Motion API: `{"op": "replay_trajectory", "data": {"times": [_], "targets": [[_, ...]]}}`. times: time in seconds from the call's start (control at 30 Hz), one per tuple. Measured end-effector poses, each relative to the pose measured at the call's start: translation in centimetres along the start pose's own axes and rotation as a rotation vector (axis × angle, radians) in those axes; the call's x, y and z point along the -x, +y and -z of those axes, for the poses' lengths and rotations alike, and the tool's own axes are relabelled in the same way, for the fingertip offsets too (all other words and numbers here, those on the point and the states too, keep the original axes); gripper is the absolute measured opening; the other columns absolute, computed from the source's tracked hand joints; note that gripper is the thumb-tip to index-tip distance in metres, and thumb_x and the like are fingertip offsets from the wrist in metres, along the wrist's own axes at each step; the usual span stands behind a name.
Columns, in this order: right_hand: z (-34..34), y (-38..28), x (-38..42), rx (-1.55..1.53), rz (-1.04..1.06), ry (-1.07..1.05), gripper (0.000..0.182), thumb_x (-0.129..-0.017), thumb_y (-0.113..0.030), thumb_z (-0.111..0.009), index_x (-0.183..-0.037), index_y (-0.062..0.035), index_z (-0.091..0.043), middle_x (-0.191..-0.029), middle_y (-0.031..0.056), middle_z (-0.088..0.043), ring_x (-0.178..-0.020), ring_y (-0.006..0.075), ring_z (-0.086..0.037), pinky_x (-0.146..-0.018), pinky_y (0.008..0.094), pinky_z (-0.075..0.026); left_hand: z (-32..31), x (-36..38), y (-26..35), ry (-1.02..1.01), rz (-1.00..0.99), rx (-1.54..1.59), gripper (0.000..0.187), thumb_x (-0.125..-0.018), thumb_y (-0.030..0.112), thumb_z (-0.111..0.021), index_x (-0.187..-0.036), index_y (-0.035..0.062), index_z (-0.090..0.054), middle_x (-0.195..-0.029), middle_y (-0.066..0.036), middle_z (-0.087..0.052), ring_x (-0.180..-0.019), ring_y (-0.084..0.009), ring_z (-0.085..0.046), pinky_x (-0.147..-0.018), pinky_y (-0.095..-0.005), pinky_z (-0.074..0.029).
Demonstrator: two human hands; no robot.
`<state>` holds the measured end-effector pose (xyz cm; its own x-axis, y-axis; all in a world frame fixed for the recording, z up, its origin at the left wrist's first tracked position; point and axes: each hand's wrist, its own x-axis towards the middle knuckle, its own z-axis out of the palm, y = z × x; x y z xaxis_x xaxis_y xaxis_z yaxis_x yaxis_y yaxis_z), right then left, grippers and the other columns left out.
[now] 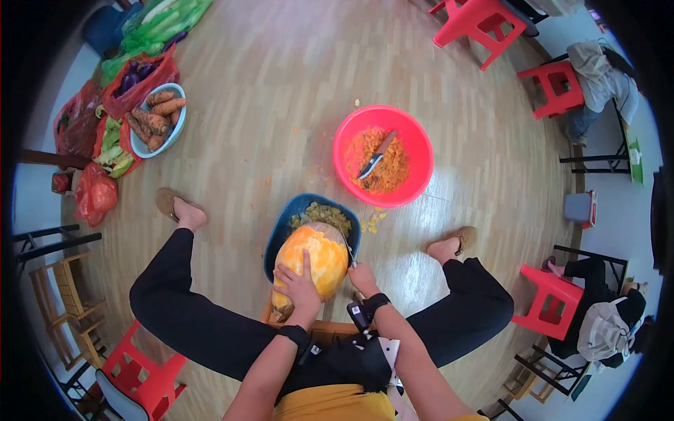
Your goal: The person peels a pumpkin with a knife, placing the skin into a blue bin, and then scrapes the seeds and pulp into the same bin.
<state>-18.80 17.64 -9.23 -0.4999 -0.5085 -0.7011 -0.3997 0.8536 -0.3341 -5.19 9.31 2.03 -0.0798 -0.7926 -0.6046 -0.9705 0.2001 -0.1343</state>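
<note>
A large, mostly peeled pumpkin point(324, 254) is held over a dark blue basin point(270, 242). Tan skin still covers its far end and a patch near my lap. My left hand point(300, 286) grips the pumpkin's near left side, thumb and fingers spread around it. In my right hand point(363, 279), closed on its handle, is a knife point(349, 245) whose thin blade lies along the pumpkin's right side. Greenish peel scraps point(319, 214) lie in the basin beyond the pumpkin.
A pink basin point(338, 158) holds orange shreds point(390, 172) and another knife point(378, 154). Left, a light blue basket point(181, 123) of carrots stands by bagged vegetables point(137, 76). Peel bits point(372, 221) lie on the floor. Red stools point(547, 302) and seated people are at the right.
</note>
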Motion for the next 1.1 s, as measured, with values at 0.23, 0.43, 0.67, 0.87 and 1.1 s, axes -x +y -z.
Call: {"op": "replay_trajectory", "data": {"times": [0.23, 0.43, 0.67, 0.87, 1.1], "targets": [[4.0, -3.5, 4.8, 0.017, 0.048, -0.008, 0.028, -0.075, -0.027, -0.051, -0.081, -0.001, -0.06, -0.074, 0.0226, -0.06, -0.074, 0.0382, -0.059, -0.067, 0.0451, -0.047, 0.6, 0.1, 0.1, -0.048, -0.005, 0.004, 0.129, -0.045, 0.04, -0.083, -0.137, 0.0364, 0.007, -0.134, -0.032, -0.013, -0.124, -0.0458, -0.02, -0.088, -0.0606, -0.029], [4.6, -4.5, 5.7, 0.058, 0.005, -0.067, 0.027, -0.075, -0.026, -0.05, -0.084, -0.0034, -0.06, -0.078, 0.0206, -0.061, -0.076, 0.0365, -0.059, -0.069, 0.0451, -0.047, -0.3, -0.3, 0.1, 0.003, 0.004, -0.019, 0.128, -0.047, 0.039, -0.082, -0.137, 0.0358, 0.009, -0.133, -0.033, -0.014, -0.123, -0.0469, -0.019, -0.088, -0.0613, -0.029], [5.5, -5.2, 6.0, 0.066, -0.035, -0.094, 0.026, -0.075, -0.026, -0.05, -0.083, -0.0036, -0.06, -0.077, 0.0202, -0.061, -0.075, 0.0367, -0.06, -0.068, 0.0451, -0.047, 0.7, -0.2, -0.1, -0.115, -0.006, 0.02, 0.128, -0.048, 0.038, -0.083, -0.136, 0.0363, 0.009, -0.134, -0.033, -0.012, -0.124, -0.0474, -0.018, -0.089, -0.0621, -0.027], [3.9, -4.4, 4.8, 0.112, -0.052, -0.094, 0.025, -0.076, -0.026, -0.052, -0.085, -0.0037, -0.06, -0.079, 0.0199, -0.061, -0.076, 0.037, -0.06, -0.068, 0.0448, -0.047, 1.5, -0.1, -0.2, -0.154, -0.013, 0.096, 0.13, -0.044, 0.034, -0.085, -0.137, 0.035, 0.005, -0.134, -0.035, -0.004, -0.125, -0.0473, -0.014, -0.09, -0.0609, -0.025], [1.5, -0.9, 0.7, -0.019, -0.035, -0.08, 0.026, -0.075, -0.024, -0.054, -0.082, -0.0004, -0.061, -0.078, 0.0237, -0.06, -0.077, 0.0392, -0.059, -0.068, 0.0457, -0.047, 1.2, 0.1, 0.0, -0.129, -0.012, 0.065, 0.128, -0.044, 0.034, -0.084, -0.137, 0.0359, 0.005, -0.135, -0.033, -0.009, -0.125, -0.0472, -0.014, -0.09, -0.062, -0.026]]}}
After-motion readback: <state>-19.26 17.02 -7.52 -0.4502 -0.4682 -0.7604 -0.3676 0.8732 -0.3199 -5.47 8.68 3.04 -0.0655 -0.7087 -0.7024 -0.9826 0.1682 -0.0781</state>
